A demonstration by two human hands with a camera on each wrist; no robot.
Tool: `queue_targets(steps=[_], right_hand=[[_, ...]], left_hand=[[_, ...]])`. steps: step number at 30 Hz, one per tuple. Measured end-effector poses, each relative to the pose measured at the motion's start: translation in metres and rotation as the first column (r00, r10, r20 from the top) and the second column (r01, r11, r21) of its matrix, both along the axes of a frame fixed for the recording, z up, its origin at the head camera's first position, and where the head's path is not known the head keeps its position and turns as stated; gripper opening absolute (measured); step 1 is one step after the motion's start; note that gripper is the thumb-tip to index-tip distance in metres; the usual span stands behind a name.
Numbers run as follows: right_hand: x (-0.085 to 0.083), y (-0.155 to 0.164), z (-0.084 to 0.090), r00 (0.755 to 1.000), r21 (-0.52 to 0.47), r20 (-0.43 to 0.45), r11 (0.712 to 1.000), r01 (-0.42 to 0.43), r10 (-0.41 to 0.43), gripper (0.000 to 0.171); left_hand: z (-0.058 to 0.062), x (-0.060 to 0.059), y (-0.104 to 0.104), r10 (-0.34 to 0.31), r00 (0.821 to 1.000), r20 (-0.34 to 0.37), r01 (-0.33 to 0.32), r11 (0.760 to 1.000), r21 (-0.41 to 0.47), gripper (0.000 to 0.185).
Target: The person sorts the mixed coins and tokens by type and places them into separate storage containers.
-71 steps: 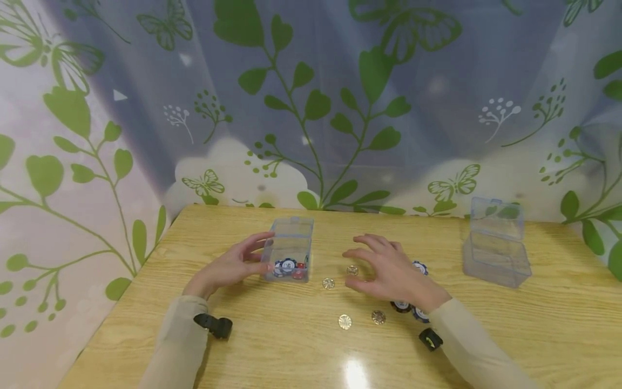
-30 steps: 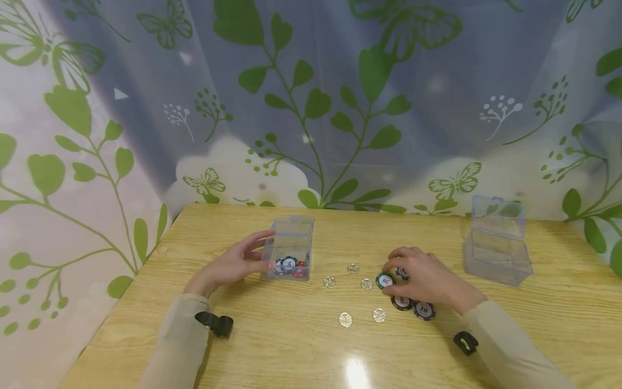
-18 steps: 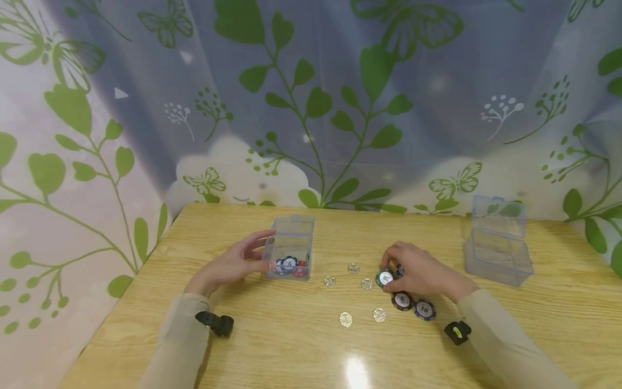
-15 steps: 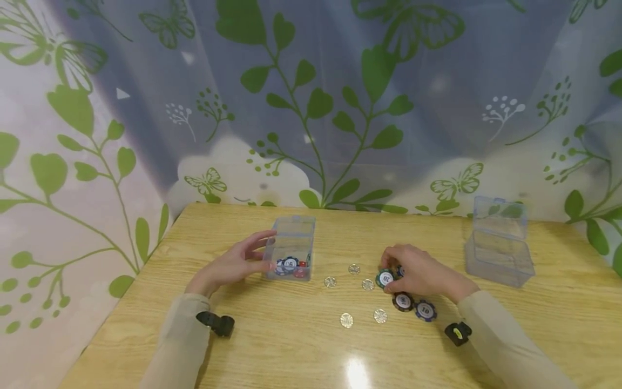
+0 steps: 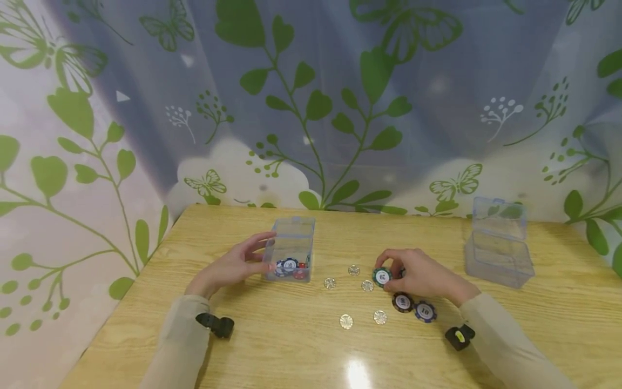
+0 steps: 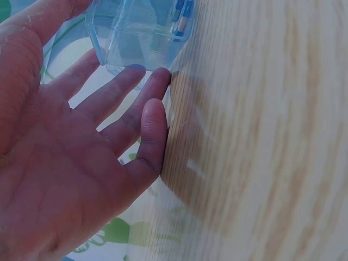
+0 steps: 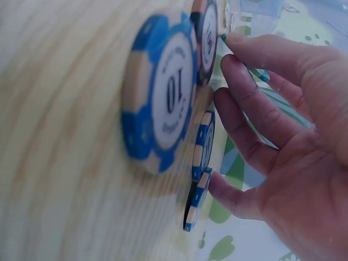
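In the head view my right hand pinches a green poker chip marked 20 between thumb and fingers. That chip is tilted toward me; its thin edge shows in the right wrist view. Under and beside this hand lie a black chip, a blue chip marked 10 and two more blue chips, seen edge-on. My left hand touches the left side of an open clear plastic box with thumb and fingertips spread. Inside are blue-and-white chips and red pieces.
Several gold coins lie on the wooden table between the box and the chips. A second clear box with its lid up stands at the right. A patterned curtain hangs behind the table.
The right hand has come from over the coins to the chips and pinches the green one, which has shifted slightly left. One more coin lies in view. The left hand stays at the box.
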State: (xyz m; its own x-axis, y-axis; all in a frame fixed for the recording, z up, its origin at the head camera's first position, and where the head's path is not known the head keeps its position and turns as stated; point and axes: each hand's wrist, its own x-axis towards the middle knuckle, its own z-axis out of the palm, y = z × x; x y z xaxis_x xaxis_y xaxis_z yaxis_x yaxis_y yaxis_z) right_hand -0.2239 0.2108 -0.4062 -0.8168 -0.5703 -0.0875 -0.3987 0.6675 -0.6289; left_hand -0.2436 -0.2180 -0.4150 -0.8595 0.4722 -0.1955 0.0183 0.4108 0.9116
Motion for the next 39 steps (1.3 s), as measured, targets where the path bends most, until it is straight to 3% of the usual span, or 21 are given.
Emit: queue_targets(steps=[14, 23, 39], right_hand=[[-0.004, 0.001, -0.004, 0.996, -0.135, 0.044, 0.988, 0.079, -0.073, 0.033], [-0.006, -0.005, -0.003, 0.986, -0.294, 0.087, 0.942, 0.16, -0.141, 0.036], [-0.011, -0.035, -0.004, 0.977, -0.409, 0.16, 0.891, 0.198, -0.144, 0.04]], left_hand=[[0.0, 0.001, -0.001, 0.002, 1.0, 0.003, -0.002, 1.0, -0.001, 0.08], [0.001, 0.0, -0.001, -0.001, 1.0, -0.001, 0.001, 1.0, -0.009, 0.08], [0.001, 0.001, 0.001, 0.019, 1.0, 0.021, -0.019, 1.0, -0.006, 0.082]])
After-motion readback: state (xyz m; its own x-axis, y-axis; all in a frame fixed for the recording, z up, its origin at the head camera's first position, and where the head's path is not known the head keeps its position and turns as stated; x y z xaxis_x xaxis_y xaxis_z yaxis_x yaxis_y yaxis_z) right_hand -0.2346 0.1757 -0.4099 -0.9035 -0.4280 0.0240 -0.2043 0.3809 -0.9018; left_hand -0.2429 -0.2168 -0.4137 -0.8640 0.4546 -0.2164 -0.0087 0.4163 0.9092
